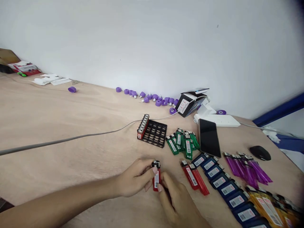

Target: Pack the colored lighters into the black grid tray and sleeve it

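The wooden table (95,117) stretches beneath both of the person's hands, which meet in front of the body. The right hand (175,198) is curled, its thumb and finger pinching the lower end of a lighter; the left hand (134,179) grips the same lighter near its top, thumb across the label. To the right of the right hand runs a slanting row of blue lighters (219,181). Beyond the hands lies a black tray (154,133), red lighters (140,135) standing along its left edge. Green lighters (188,147) are heaped beside the tray. Two loose red lighters (190,175) lie just right of the hands. The held red lighter (156,181) sits between the two hands, its metal top pointing away from the person.
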### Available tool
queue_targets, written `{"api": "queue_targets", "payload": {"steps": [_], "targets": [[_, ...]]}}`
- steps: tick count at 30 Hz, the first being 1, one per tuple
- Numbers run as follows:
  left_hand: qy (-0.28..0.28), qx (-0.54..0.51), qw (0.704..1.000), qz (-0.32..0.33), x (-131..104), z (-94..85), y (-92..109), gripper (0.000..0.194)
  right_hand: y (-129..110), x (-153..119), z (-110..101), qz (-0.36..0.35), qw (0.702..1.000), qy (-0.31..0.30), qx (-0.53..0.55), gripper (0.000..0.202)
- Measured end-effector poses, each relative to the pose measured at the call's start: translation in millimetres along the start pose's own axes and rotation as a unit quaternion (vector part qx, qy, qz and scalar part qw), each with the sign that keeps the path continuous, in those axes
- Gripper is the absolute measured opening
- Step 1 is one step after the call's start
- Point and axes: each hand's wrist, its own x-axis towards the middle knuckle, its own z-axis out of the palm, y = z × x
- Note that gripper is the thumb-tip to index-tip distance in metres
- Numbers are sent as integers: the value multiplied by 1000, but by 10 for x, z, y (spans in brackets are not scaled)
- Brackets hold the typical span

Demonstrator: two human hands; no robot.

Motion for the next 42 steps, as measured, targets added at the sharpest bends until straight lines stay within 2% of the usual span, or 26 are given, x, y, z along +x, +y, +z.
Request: {"api": "queue_targets", "payload": {"steps": [5, 17, 23, 27, 31, 36, 38, 42], "targets": [[-17, 15, 1000, 9, -4, -21, 71, 49, -46, 13, -62, 20, 999, -23, 27, 15], [-38, 37, 998, 31, -30, -59, -3, 51, -84, 22, -133, 61, 994, -63, 63, 11], [-34, 64, 997, 15, -41, -60, -9, 48, -89, 15, -133, 73, 993, -54, 80, 9], [-29, 98, 994, 31, -35, -54, -42, 40, -66, 18, -120, 71, 991, -33, 111, 10], [-34, 148, 987, 60, -10, -41, -12, 34, -58, 53, -156, 106, 974, -18, 198, 17], [-67, 196, 967, 150, 21, -9, 123, 23, -10, 104, -208, 170, 935, -5, 312, 25], [-82, 195, 965, 156, 19, -2, 147, 22, 8, 112, -213, 177, 929, -6, 326, 24], [-79, 216, 964, 136, -5, -1, 110, 15, 14, 111, -215, 165, 936, -22, 310, 19]]}}
